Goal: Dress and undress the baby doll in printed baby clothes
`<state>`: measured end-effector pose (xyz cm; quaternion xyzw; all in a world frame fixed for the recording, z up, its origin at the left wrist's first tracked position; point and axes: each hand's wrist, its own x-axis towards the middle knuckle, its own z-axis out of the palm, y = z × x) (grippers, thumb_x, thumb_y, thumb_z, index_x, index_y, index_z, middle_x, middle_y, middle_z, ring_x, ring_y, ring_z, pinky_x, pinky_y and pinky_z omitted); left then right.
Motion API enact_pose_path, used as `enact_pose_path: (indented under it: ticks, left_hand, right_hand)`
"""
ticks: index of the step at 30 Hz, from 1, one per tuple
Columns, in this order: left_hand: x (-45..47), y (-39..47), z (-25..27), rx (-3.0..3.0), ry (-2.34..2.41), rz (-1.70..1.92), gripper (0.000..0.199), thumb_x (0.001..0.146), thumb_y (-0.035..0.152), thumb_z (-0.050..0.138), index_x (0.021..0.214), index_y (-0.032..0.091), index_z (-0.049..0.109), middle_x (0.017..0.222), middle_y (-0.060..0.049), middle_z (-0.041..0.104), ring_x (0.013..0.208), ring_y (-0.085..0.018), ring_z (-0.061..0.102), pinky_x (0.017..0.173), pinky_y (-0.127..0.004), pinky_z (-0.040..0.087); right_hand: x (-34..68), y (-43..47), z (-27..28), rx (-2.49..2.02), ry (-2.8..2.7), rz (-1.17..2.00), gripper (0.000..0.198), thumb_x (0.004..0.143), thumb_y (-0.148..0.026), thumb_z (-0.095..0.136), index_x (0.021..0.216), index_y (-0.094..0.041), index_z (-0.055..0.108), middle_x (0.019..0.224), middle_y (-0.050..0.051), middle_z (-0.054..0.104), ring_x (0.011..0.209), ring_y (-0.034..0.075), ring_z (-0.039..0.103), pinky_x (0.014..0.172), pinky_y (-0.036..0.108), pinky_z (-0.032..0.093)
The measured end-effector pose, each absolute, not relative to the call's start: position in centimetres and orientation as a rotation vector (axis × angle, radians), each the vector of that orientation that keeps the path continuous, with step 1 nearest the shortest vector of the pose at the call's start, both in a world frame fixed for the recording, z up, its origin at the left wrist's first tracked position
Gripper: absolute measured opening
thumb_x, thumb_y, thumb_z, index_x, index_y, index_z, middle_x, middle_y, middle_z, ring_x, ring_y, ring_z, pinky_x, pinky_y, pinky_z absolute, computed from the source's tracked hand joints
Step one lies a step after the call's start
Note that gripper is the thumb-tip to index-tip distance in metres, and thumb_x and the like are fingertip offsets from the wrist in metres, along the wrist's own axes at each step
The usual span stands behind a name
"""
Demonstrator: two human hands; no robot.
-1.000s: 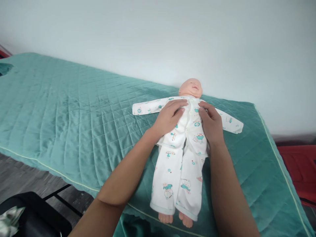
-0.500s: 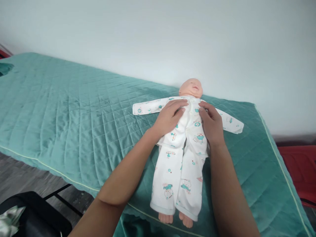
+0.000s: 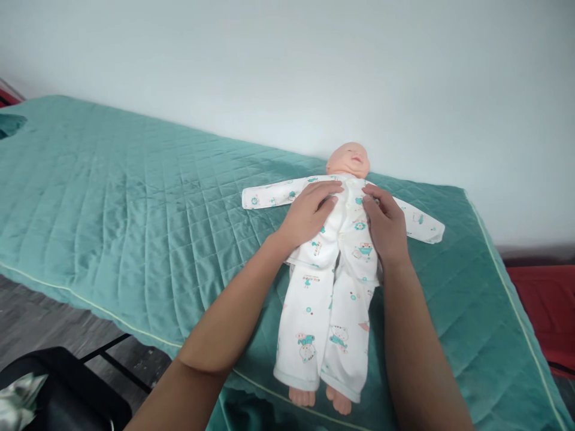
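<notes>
A baby doll [image 3: 348, 160] lies on its back, its head toward the wall and its bare feet toward me. It wears a white printed long-sleeved top [image 3: 344, 233] and matching trousers [image 3: 308, 326]. My left hand [image 3: 309, 214] rests flat on the left side of the doll's chest, fingers stretched toward the middle. On the other side of the chest lies my right hand [image 3: 386, 224], its fingers loosely bent over the cloth and apart. Both sleeves are spread outward, and no doll hands show at the cuffs. Neither hand grips the fabric.
The doll lies on a green quilted cover [image 3: 135, 197] over a long bed or table against a white wall [image 3: 269, 72]. A black chair [image 3: 67, 389] with pale cloth [image 3: 20, 401] on it stands at lower left. Something red [image 3: 545, 311] stands beyond the right edge.
</notes>
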<state>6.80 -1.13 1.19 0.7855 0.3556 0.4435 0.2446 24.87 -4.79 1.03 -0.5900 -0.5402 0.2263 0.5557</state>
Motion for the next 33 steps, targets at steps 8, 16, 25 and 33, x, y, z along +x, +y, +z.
enact_pose_path:
  ticks: [8, 16, 25, 33]
  left_hand:
    - [6.75, -1.30, 1.42, 2.150, 0.974, 1.206, 0.028, 0.096, 0.022, 0.044, 0.115, 0.022, 0.066, 0.131, -0.005, 0.067, 0.128, -0.019, 0.057, 0.114, -0.040, 0.042]
    - [6.77, -1.13, 1.11, 2.150, 0.964, 1.223, 0.028, 0.096, 0.022, 0.045, 0.115, 0.021, 0.066, 0.131, -0.006, 0.067, 0.127, -0.019, 0.057, 0.114, -0.040, 0.042]
    - [6.76, -1.19, 1.18, 2.143, 0.970, 1.215, 0.029, 0.097, 0.024, 0.044, 0.115, 0.023, 0.066, 0.131, -0.005, 0.067, 0.128, -0.020, 0.057, 0.114, -0.042, 0.042]
    - [6.78, -1.19, 1.14, 2.150, 0.976, 1.210, 0.029, 0.097, 0.023, 0.043, 0.115, 0.023, 0.066, 0.132, -0.005, 0.067, 0.129, -0.019, 0.056, 0.115, -0.041, 0.041]
  right_hand:
    - [24.83, -4.74, 1.08, -1.393, -1.252, 0.555, 0.024, 0.084, -0.039, 0.060, 0.102, -0.027, 0.070, 0.114, 0.005, 0.067, 0.106, 0.023, 0.061, 0.093, 0.042, 0.050]
    - [24.85, -4.75, 1.03, -1.377, -1.251, 0.555, 0.024, 0.084, -0.040, 0.061, 0.102, -0.027, 0.070, 0.115, 0.005, 0.067, 0.108, 0.023, 0.060, 0.096, 0.044, 0.049]
    - [24.87, -4.71, 0.88, -1.374, -1.234, 0.568, 0.024, 0.084, -0.037, 0.062, 0.104, -0.026, 0.071, 0.118, 0.005, 0.068, 0.112, 0.024, 0.061, 0.101, 0.046, 0.047]
    - [24.76, -4.76, 1.23, -1.382, -1.240, 0.566, 0.024, 0.084, -0.037, 0.062, 0.103, -0.026, 0.071, 0.122, 0.004, 0.068, 0.114, 0.023, 0.061, 0.105, 0.046, 0.045]
